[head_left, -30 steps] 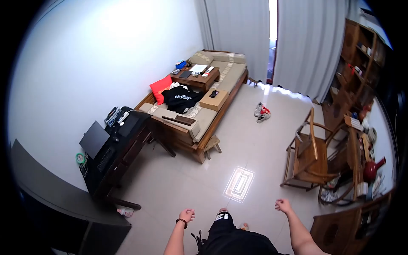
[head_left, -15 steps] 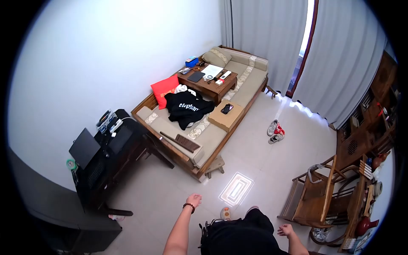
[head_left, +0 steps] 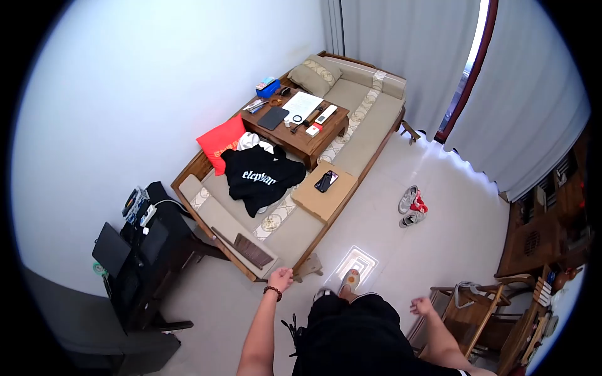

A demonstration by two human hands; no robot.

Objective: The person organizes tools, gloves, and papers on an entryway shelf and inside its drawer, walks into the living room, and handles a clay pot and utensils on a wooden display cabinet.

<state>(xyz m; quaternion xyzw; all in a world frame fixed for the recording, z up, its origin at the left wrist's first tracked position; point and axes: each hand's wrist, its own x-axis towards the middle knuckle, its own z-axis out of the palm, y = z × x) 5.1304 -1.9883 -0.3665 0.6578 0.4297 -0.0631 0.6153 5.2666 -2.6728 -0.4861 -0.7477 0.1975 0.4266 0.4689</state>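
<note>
My left hand, with a dark bead bracelet on its wrist, hangs in the air with loosely bent fingers and nothing in it. Below it in view lies the near end of a wooden daybed with beige cushions. My right hand also holds nothing, its fingers loose and apart, close to a wooden chair in view. On the daybed rests a cardboard box with a black phone-like item on top. A black garment with white lettering lies beside a red pillow.
A low table on the daybed bears papers and small items. To the left stands a dark desk with a laptop. Shoes sit on the floor. Grey curtains hang behind; wooden shelving lines the right.
I have moved forward, so the daybed and box look nearer and lower in view. Both arms have swung a little, and a slippered foot has stepped ahead.
</note>
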